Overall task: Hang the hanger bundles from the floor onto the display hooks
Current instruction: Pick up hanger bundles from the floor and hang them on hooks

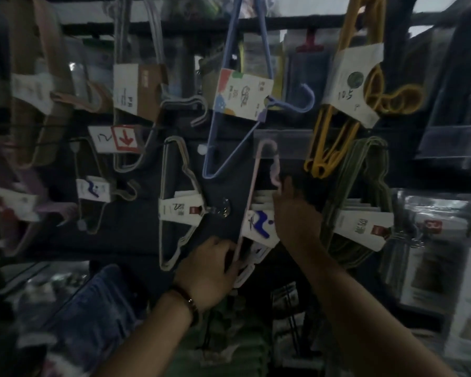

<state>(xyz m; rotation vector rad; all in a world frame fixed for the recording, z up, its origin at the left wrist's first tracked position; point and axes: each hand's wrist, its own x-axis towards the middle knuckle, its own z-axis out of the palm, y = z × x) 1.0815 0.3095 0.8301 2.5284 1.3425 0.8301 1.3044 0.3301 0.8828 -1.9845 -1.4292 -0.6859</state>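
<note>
While the dim display wall (191,172) hangs crowded, left hand (211,269) grips pink hanger bundle (253,186); grip of right hand (294,217) unclear.

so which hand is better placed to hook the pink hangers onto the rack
Right, probably: the right hand is up by the top of the pink hangers, while the left hand grips their bottom end, lower down.

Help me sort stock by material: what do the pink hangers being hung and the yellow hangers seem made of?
Pink hangers: thin, even, matte pastel rods, so probably coated wire, possibly slim plastic. Yellow hangers: thicker, glossier strips with moulded loops, likely plastic.
</note>
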